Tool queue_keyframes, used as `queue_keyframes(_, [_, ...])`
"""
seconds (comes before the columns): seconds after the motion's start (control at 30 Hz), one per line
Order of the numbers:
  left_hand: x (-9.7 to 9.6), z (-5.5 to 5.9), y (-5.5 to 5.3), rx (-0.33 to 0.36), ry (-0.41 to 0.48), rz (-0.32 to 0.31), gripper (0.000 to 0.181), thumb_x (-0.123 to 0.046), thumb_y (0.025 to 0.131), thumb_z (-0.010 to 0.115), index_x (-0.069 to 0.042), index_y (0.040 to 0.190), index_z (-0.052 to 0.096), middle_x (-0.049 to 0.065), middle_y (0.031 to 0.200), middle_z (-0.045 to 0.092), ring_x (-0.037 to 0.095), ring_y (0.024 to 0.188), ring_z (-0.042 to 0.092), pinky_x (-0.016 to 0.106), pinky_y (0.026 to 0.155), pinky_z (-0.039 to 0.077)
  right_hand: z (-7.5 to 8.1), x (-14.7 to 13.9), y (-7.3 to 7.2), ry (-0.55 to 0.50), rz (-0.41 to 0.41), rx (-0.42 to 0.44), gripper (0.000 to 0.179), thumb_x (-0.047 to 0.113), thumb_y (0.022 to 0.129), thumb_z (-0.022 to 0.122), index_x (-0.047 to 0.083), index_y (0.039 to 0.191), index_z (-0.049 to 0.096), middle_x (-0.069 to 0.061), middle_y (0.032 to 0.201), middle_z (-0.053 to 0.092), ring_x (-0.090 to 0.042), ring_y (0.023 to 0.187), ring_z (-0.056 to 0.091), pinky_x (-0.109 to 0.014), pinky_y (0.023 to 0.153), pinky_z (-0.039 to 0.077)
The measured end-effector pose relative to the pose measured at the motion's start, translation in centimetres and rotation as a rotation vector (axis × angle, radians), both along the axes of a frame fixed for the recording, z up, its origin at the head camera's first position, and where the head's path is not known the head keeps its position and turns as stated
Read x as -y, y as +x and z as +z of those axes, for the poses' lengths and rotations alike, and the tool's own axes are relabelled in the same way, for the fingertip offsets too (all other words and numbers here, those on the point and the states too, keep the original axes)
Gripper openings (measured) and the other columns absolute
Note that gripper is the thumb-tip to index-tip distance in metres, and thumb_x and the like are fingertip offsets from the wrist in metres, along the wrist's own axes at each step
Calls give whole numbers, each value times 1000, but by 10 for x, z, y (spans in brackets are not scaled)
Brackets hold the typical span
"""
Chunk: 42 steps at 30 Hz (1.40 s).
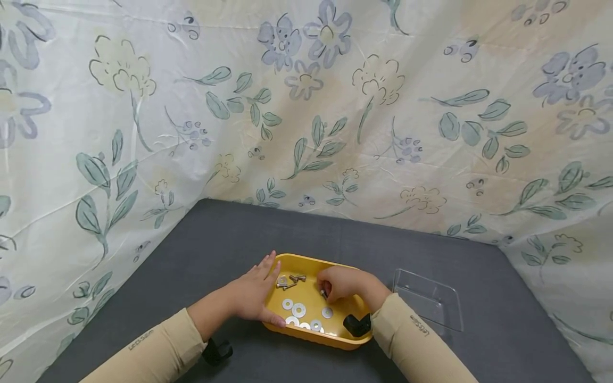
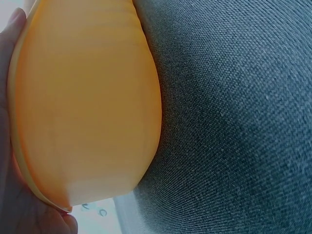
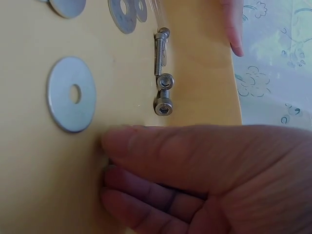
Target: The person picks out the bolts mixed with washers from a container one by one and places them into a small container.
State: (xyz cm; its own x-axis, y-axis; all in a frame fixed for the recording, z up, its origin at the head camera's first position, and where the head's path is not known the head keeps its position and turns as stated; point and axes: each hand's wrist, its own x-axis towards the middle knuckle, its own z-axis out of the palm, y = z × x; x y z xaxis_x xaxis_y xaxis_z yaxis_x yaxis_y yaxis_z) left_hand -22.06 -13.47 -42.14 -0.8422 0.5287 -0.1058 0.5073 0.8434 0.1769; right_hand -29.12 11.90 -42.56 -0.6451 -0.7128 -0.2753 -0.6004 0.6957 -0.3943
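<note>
In the lower middle of the head view, we see a yellow tray [image 1: 306, 293] on the dark table [image 1: 249, 226], with a left hand [image 1: 251, 295] at its left end. That hand's grip is spread — fingers straight along the left rim, thumb on the near one. The left wrist view cuts it off at the frame's left edge, leaving mostly tray wall and cloth.

The right hand [image 1: 345, 283] reaches into the tray, its grip closed together on a small metal piece [image 1: 324, 294]. We can barely make that piece out — in the right wrist view the thumb hides it.

Metal bolts [image 1: 289, 286] lie in the tray's upper left, partly overlapping one another. Flat washers [image 1: 299, 310] are scattered along the near side; some are half hidden behind the front rim, and others are cut off at the top of the right wrist view.

To the right, the sleeved right forearm [image 1: 416, 335] stands near a clear box [image 1: 461, 311], whose see-through edges we find faint.
</note>
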Motion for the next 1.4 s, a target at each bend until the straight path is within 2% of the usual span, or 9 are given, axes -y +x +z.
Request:
queue_keyframes(0.3, [0, 1, -1, -7, 3, -3, 130, -89, 56, 42, -3, 147, 7, 14, 152, -11, 27, 139, -3, 45, 109, 18, 7, -1, 1, -1, -5, -5, 13, 9, 77, 72, 14, 83, 61, 6, 68, 53, -8, 60, 47, -21, 58, 42])
queue_keyframes(0.57, [-1, 1, -2, -11, -10, 7, 131, -89, 55, 43, -3, 147, 7, 13, 152, -11, 26, 139, -3, 44, 110, 17, 9, -5, -5, -85, 3, 4, 11, 11, 79, 70, 16, 86, 64, 10, 72, 56, -6, 63, 50, -22, 61, 45])
queue_keyframes(0.83, [-1, 0, 1, -17, -2, 3, 131, -89, 55, 44, -1, 146, 8, 14, 152, -10, 26, 139, -1, 44, 109, 18, 18, -5, 0, -171, 15, 25, 10, 11, 82, 68, 15, 91, 64, 10, 77, 58, -6, 69, 54, -22, 65, 47])
queue_keyframes(1.4, [0, -5, 2, -31, -16, 11, 132, -90, 54, 41, -1, 146, 8, 14, 151, -13, 26, 139, -2, 45, 109, 17, 37, -15, 6, -238, -7, -9, 15, 13, 84, 67, 9, 98, 64, 8, 80, 60, -10, 72, 56, -24, 67, 49])
